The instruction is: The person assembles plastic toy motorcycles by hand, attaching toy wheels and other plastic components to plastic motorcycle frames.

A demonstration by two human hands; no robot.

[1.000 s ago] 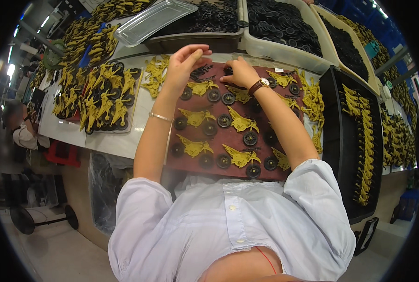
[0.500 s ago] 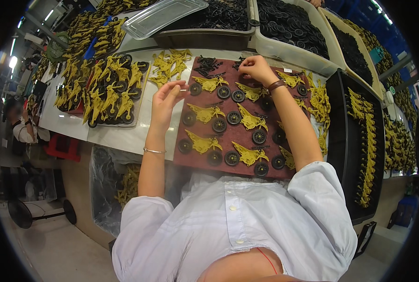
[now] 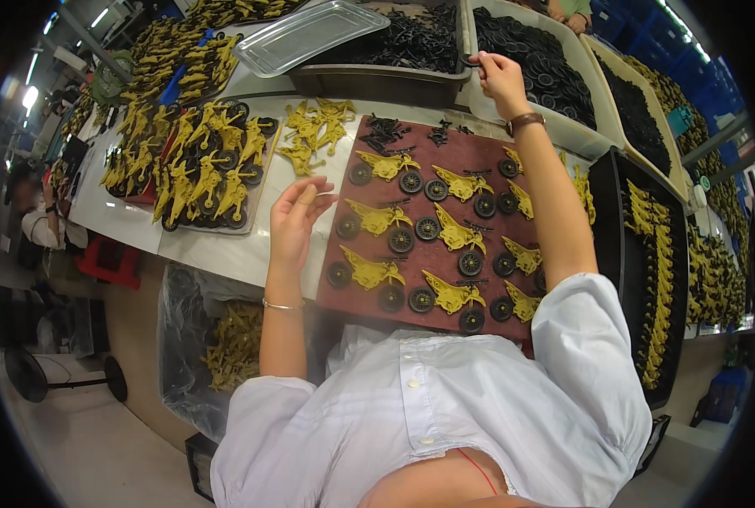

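Observation:
My right hand (image 3: pixel 503 86) reaches to the rim between two parts bins, fingers pinched on a small black wheel (image 3: pixel 468 61) lying there. My left hand (image 3: pixel 297 218) hovers at the left edge of the dark red mat (image 3: pixel 333 292), fingers loosely bent and apart, with nothing seen in it. Rows of yellow toy motorbike bodies (image 3: pixel 458 233) lie on the mat, with black wheels (image 3: pixel 427 228) beside them and thin black parts along their tops. Small black fork-like parts (image 3: pixel 383 134) are heaped at the mat's far edge. My right forearm hides part of the right column.
Behind the mat stand a grey bin (image 3: pixel 377 83) of black parts, with a clear tray (image 3: pixel 310 38) on it, and a white bin of wheels (image 3: pixel 534 63). Loose yellow bodies (image 3: pixel 314 131) and assembled bikes (image 3: pixel 208 169) lie left. A black tray (image 3: pixel 610 254) stands right. Another person's hand (image 3: pixel 574 21) shows far back.
My right hand has left the small black parts at the mat's far edge and moved away and right to the wheel on the bin rim. My left hand has lowered slightly.

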